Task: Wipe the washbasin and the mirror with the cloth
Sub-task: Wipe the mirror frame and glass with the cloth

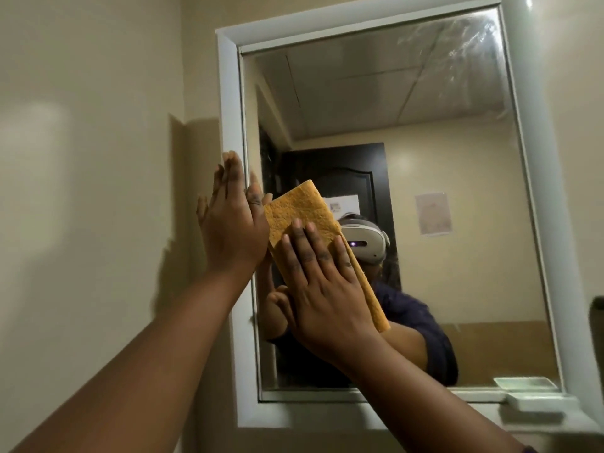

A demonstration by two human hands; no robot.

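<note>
Flat right hand (322, 289) on cloth (304, 212)

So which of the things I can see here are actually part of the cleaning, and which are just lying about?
Part of the job:
- folded orange-yellow cloth, pressed flat by the right hand
- white-framed wall mirror
- left hand, resting against the mirror's frame

Just lying about:
- white soap dish on the frame's lower ledge
- dark object at the right edge, unidentifiable
</note>
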